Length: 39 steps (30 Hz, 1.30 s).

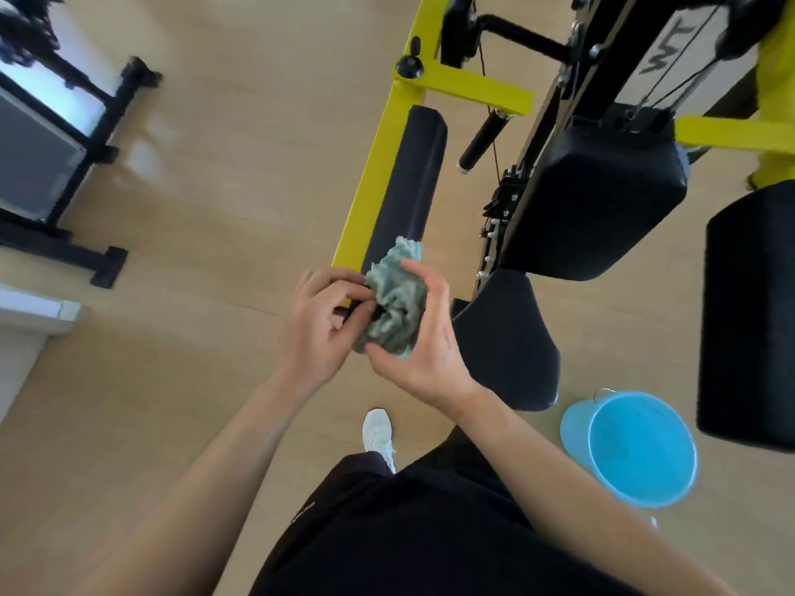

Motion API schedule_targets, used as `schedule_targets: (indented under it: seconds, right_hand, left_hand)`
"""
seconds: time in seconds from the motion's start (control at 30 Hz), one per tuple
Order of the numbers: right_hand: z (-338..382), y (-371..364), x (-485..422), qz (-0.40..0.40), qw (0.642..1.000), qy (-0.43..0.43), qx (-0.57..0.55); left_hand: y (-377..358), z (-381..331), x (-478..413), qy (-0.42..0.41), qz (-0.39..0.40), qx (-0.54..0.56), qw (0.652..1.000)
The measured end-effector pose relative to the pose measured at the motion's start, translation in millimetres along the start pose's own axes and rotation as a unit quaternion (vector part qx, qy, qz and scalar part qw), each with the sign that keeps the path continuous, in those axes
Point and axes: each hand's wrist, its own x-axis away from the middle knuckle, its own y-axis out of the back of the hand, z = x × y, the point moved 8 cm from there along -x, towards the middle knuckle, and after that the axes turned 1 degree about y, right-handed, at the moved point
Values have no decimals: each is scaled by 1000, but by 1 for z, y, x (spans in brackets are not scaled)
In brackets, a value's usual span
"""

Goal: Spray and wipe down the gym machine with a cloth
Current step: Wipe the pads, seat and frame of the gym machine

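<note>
Two hands meet mid-scene, both on the cloth (393, 303). The cloth is green-white, nubbly and bunched into a wad. The right hand (423, 350) cups it from the right, thumb under the near end and fingers curled over the far end, so most of the wad sits in that grip. The left hand (320, 324) has its fingers bent inward and pinches the wad's left edge at the fingertips.

The cloth is held up in front of the body. In the view it overlaps the near end of a long black pad (413, 182), but contact cannot be told.

The gym machine (430, 75) fills the far right, with a yellow frame and black uprights. The long pad runs along a yellow rail. A black seat pad (507, 337) sits just right of the hands, a bulky black pad (602, 200) lies beyond it, and another black pad (748, 303) is at the right edge. A short black handle (482, 141) hangs between the long pad and the bulky pad.

A blue bucket (641, 449) stands on the pale wood floor (193, 208), near right, beside the seat pad. One white shoe (378, 432) shows below the hands, with dark clothing nearest. A black stand (99, 135) is far left
</note>
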Motion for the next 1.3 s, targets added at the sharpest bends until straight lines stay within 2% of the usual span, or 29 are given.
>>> schedule_targets:
  seconds: [0.13, 0.3, 0.37, 0.43, 0.5, 0.53, 0.6, 0.63, 0.7, 0.73, 0.8, 0.87, 0.93, 1.03, 1.1, 1.17, 1.23, 1.3]
  right_hand:
    - [-17, 15, -6, 37, 999, -35, 11]
    - [-34, 33, -14, 33, 994, -106, 5]
    - [-36, 36, -22, 34, 993, -113, -5]
    - [-37, 35, -31, 39, 992, -119, -14]
    - [-34, 30, -39, 43, 993, -110, -27]
    - [-30, 26, -41, 50, 994, -94, -32]
    - [-21, 15, -40, 81, 995, -47, -15]
    - [-16, 9, -36, 102, 994, -26, 2]
    - [-10, 0, -22, 138, 989, 19, 45]
    - [-9, -1, -15, 152, 986, 37, 60]
    - [-11, 1, -6, 176, 981, 47, 63]
    - [-19, 5, -3, 208, 977, 26, 41]
    - [-30, 8, -3, 241, 970, -16, 9]
    - [-52, 12, 0, 246, 964, -98, -9]
    - [-72, 10, 6, 223, 952, -204, -43]
    - [-92, 2, 16, 196, 914, -337, -109]
    - [-98, -7, 24, 172, 871, -425, -174]
    - [-95, -10, 28, 152, 848, -461, -212]
  left_hand:
    - [4, -11, 24, 86, -64, -10, 994]
    - [-14, -38, 52, 131, -83, -116, 981]
    - [-17, -46, 66, 135, -140, -156, 969]
    - [-13, -49, 87, 191, -236, -130, 944]
    - [-19, -41, 111, 316, -306, -14, 898]
    - [-27, -36, 121, 379, -316, 54, 868]
    - [-52, -27, 134, 471, -305, 210, 801]
    - [-68, -24, 136, 504, -291, 306, 754]
    - [-96, -28, 131, 521, -252, 493, 650]
    - [-104, -31, 125, 504, -233, 562, 613]
    - [-111, -33, 113, 462, -228, 639, 571]
    - [-113, -25, 113, 454, -285, 648, 542]
    - [-113, -11, 120, 463, -347, 624, 525]
    - [-109, 5, 131, 482, -408, 574, 521]
    - [-108, 19, 138, 491, -440, 564, 497]
    - [-107, 34, 138, 505, -440, 563, 484]
    - [-102, 37, 130, 525, -408, 548, 508]
    - [-94, 34, 122, 531, -394, 526, 535]
